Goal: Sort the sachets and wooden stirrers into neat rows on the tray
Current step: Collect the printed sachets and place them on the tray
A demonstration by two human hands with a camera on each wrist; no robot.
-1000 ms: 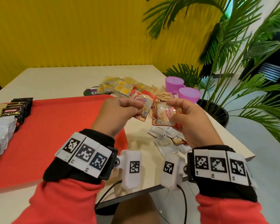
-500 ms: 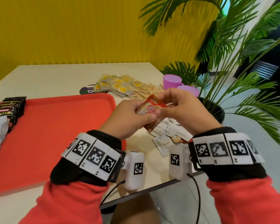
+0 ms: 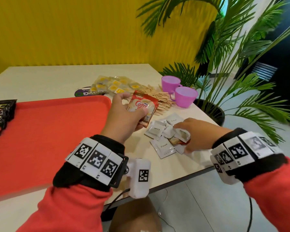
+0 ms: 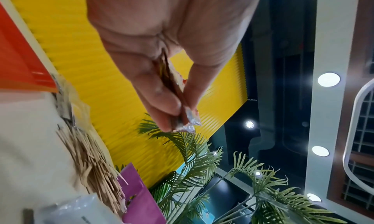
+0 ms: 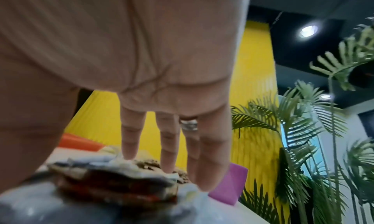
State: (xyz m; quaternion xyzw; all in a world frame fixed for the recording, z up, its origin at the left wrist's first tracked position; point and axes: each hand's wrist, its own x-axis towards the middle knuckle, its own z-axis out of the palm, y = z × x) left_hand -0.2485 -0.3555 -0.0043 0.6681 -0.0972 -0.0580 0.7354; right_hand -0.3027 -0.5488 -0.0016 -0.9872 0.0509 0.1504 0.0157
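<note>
My left hand [image 3: 133, 107] grips a small stack of red-and-white Coffee mate sachets [image 3: 146, 104] above the table, just right of the red tray [image 3: 49, 131]. The left wrist view shows thumb and fingers [image 4: 161, 99] pinching the stack's foil edges [image 4: 189, 123]. With straight fingers, my right hand [image 3: 185, 131] reaches down onto a loose pile of white Cream sachets [image 3: 163, 146]; a red sachet [image 3: 177, 141] lies among them under the palm. Its fingertips [image 5: 168, 165] touch the pile beside the red sachet [image 5: 121, 186]. Wooden stirrers [image 3: 161, 100] lie heaped behind.
Yellow-labelled clear sachets [image 3: 114, 84] lie behind the stirrers. Two purple cups [image 3: 184, 96] stand near the table's right edge, with a potted palm [image 3: 224, 72] beyond. Black sachets [image 3: 2, 111] are lined up at the tray's left side.
Both hands were together on the red sachets. The right hand has since let go and dropped to the pile on the table, while the left keeps the stack and has moved forward.
</note>
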